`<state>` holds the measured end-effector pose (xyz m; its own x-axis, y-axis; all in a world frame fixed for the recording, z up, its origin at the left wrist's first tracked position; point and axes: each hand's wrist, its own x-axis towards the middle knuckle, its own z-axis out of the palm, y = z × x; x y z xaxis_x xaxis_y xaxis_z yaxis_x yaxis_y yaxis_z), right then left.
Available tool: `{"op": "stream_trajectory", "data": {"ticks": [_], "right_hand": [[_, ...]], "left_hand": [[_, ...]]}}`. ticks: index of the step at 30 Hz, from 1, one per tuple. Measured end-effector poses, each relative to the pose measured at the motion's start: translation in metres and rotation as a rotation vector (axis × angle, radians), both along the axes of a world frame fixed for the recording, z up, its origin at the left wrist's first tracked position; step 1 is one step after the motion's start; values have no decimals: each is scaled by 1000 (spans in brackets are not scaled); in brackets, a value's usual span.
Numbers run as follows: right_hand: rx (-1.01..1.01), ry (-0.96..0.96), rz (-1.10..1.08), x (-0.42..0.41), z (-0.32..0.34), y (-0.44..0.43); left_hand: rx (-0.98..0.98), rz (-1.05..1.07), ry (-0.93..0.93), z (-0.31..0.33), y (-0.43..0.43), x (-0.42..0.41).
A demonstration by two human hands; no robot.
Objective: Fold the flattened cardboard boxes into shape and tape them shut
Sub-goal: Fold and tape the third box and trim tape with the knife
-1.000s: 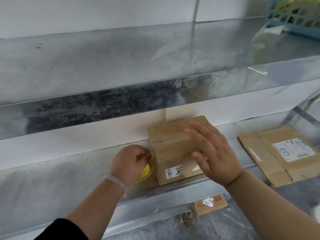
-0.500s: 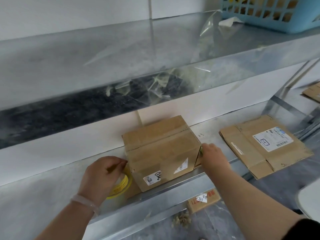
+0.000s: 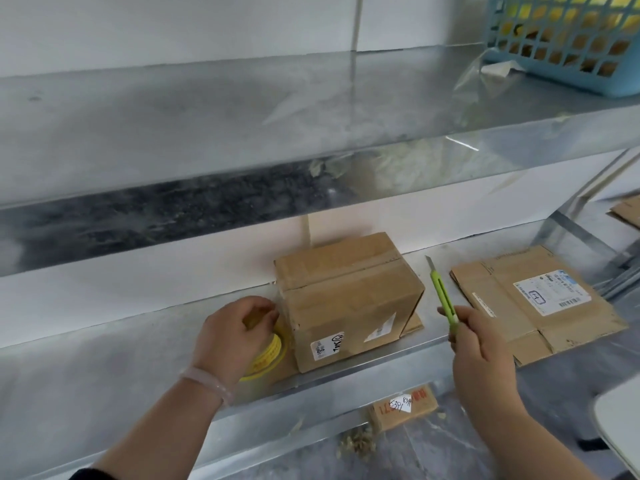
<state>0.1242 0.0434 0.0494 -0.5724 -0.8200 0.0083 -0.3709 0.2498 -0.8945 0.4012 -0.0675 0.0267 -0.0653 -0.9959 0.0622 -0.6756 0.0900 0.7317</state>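
galvanised shelf holds the folded cardboard box. left of the box, the left grip curls round a yellow tape roll; right of it, the right grip pinches a green utility knife, blade out. best to keep the tape taut and cut close, blade turned away from the left grip.

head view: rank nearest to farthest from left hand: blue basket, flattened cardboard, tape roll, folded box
1. tape roll, in the grip of the left hand
2. folded box, just right of it
3. flattened cardboard, farther right
4. blue basket, on the upper shelf
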Motion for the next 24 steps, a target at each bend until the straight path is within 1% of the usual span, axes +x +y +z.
{"op": "stream_trajectory", "data": {"ticks": [2,3,6,8,10,16,19,21,24], "right_hand": [[-41,145,149,16,15,9],[-29,225,241,24,21,11],[74,439,510,50,29,10],[124,519,649,70,34,6],[169,565,738,90,37,0],[322,701,801,128,36,-20],[409,783,860,141,35,-27],[481,798,860,146,36,-34],[537,821,843,151,39,-42]], "left_hand": [[2,-5,-7,0,1,1],[6,-7,-6,1,1,1],[16,5,33,4,4,1],[23,11,62,5,4,2],[27,15,66,4,3,3],[49,20,80,3,3,6],[24,10,39,5,1,6],[0,0,31,4,0,5],[8,6,51,2,-1,4]]}}
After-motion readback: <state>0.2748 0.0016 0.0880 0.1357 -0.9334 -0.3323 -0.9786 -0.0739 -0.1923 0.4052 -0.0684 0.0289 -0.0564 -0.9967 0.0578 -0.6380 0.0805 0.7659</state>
